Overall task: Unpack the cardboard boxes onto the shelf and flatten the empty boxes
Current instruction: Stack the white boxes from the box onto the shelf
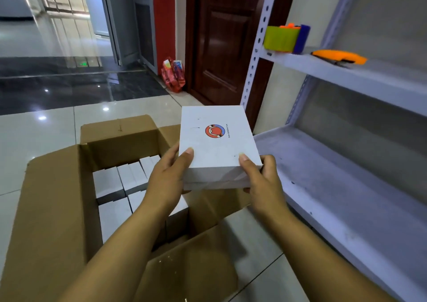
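Both hands are holding one white box [217,144] in the air, above the right side of an open cardboard carton [57,200] and just left of the shelf unit [346,186]. The left hand [168,177] is gripping its near left corner, thumb lying on the top face and fingers curled beneath. The right hand [261,177] is gripping the near right corner the same way. The box is flat and rectangular, tilting slightly, its top face showing a round red and blue logo with a small line of print beside it, and a few faint marks.

The carton is sitting on the floor with its four flaps folded outward, and more white boxes [120,186] are packed on edge inside it; their exact number cannot be told, since the arms are covering part of them.

The floor [34,140] is made of glossy pale tiles, turning to dark polished stone farther back. The shelf unit is grey metal with perforated uprights; two of its shelves are showing. On the upper one are lying a green and blue tape dispenser [285,38] and an orange utility knife [339,58]. Behind stands a dark wooden door [221,36], and one red bag [173,74] is leaning beside it.
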### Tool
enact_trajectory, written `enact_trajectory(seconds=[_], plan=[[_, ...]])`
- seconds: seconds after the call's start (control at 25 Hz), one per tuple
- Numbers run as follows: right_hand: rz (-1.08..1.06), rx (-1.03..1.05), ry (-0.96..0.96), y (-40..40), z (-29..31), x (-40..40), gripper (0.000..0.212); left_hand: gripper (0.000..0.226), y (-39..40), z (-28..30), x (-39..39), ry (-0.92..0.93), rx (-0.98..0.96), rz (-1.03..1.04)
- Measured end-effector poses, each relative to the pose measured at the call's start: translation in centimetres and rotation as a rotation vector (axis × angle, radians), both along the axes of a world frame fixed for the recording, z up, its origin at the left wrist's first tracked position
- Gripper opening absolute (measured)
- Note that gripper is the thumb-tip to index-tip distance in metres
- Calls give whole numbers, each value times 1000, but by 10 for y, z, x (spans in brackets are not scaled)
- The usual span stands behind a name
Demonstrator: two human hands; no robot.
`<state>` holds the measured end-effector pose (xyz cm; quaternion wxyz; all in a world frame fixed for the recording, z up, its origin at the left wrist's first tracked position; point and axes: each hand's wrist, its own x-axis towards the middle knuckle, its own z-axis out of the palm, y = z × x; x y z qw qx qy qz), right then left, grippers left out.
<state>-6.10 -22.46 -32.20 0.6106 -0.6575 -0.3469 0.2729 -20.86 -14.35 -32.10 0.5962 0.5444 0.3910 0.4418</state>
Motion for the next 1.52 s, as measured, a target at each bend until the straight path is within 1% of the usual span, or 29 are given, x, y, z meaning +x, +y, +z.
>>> enact_trajectory(seconds=[0.12, 0.28, 0.4, 0.48, 0.56, 0.72, 0.92, 1.08, 1.16, 1.28, 1.36, 1.52], plan=[[-42, 64, -91, -21, 28, 11, 34, 29, -14, 25, 16, -34, 75, -24], [-108, 126, -179, -56, 67, 30, 41, 29, -37, 63, 39, -80, 159, -76], [-139, 159, -242, -79, 93, 45, 52, 15, -55, 91, 55, -117, 232, -121], [-171, 199, -275, -95, 111, 59, 49, 12, -68, 113, 67, -149, 282, -164], [-209, 234, -317, -111, 128, 73, 44, 15, -80, 135, 82, -173, 349, -213], [-271, 263, -395, -142, 162, 100, 45, 13, -95, 166, 116, -191, 415, -273], [-357, 182, -472, -180, 198, 138, 52, 13, -110, 194, 172, -226, 383, -371], [-424, 57, -532, -203, 220, 173, 55, 14, -124, 211, 220, -223, 376, -470], [-449, -20, -529, -214, 229, 195, 51, 14, -130, 217, 245, -187, 398, -522], [-470, -98, -408, -226, 243, 229, 36, 15, -139, 227, 280, -147, 420, -602], [-483, -134, -331, -233, 250, 248, 36, 17, -144, 232, 301, -110, 426, -617], [-533, -173, -267, -242, 261, 283, 40, 22, -151, 237, 347, -25, 371, -656]])
